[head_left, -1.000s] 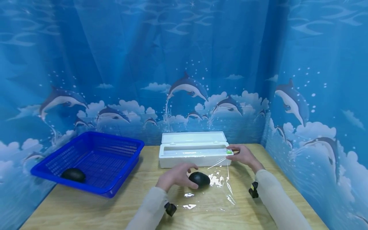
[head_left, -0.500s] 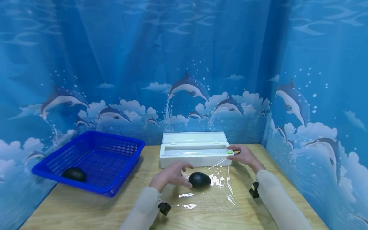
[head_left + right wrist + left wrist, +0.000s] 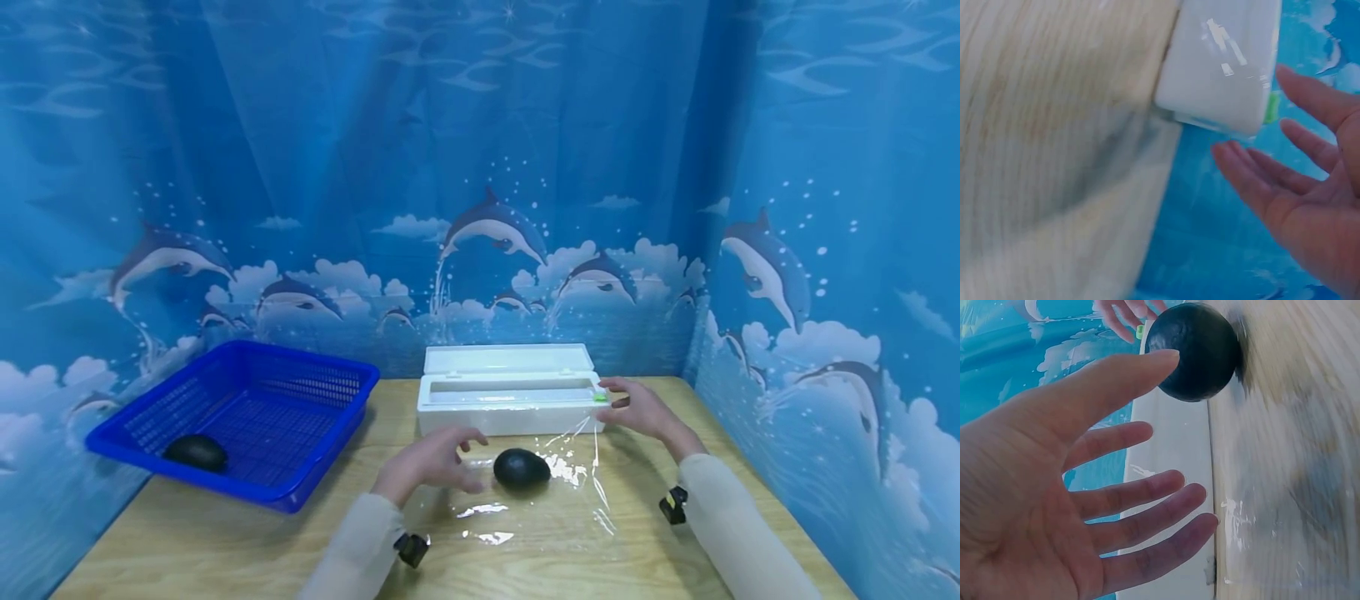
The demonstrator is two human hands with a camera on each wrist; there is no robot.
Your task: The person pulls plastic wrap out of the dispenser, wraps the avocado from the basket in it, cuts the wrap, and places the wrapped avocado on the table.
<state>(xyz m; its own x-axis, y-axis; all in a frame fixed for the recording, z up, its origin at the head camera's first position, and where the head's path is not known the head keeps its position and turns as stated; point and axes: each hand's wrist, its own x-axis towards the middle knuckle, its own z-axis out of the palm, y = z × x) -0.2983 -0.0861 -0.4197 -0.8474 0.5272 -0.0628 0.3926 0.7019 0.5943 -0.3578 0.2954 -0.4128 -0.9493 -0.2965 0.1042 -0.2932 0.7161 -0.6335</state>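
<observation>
A dark avocado [image 3: 521, 470] lies on a sheet of clear cling film [image 3: 555, 521] spread over the wooden table. Left of it hovers my left hand [image 3: 431, 467], fingers spread and holding nothing; the left wrist view shows the palm and the avocado [image 3: 1194, 353] past the thumb tip. The film runs out from a white cling film box [image 3: 513, 417] with its lid raised. My right hand [image 3: 641, 412] is at the box's right end, beside a green slider [image 3: 600, 397]. In the right wrist view its fingers are parted and bent slightly near the box end [image 3: 1222, 69].
A blue plastic basket [image 3: 330, 446] stands at the left of the table [image 3: 225, 550] with another dark avocado [image 3: 197, 452] inside. A blue dolphin-print curtain [image 3: 360, 167] closes off the back and both sides.
My left hand has let go of the avocado and drawn back to the left. The right hand has eased slightly away from the box's end. The avocado stays in place.
</observation>
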